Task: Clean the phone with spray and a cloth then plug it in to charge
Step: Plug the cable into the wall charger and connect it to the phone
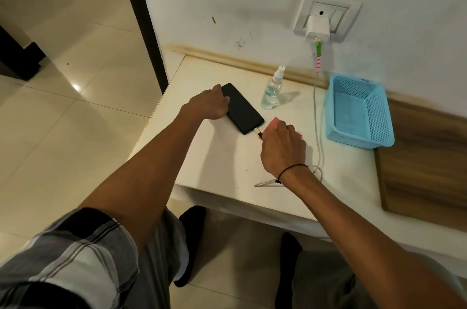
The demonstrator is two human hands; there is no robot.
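A black phone [243, 109] lies screen up on the white table [217, 157]. My left hand [211, 105] grips its left edge near the far end. My right hand [281, 148] pinches the cable plug [258, 132] at the phone's near end, where the plug meets the port. A pink cloth [274, 123] lies under my right hand, mostly hidden. The white cable [319, 126] runs from the charger [317, 28] in the wall socket down across the table and loops behind my right wrist. A clear spray bottle [273, 90] stands just beyond the phone.
A blue perforated basket [358, 111] sits at the table's right, against the wall. A wooden board [424, 162] lies to its right. The table's left edge drops to a tiled floor [63, 106]. My knees are under the front edge.
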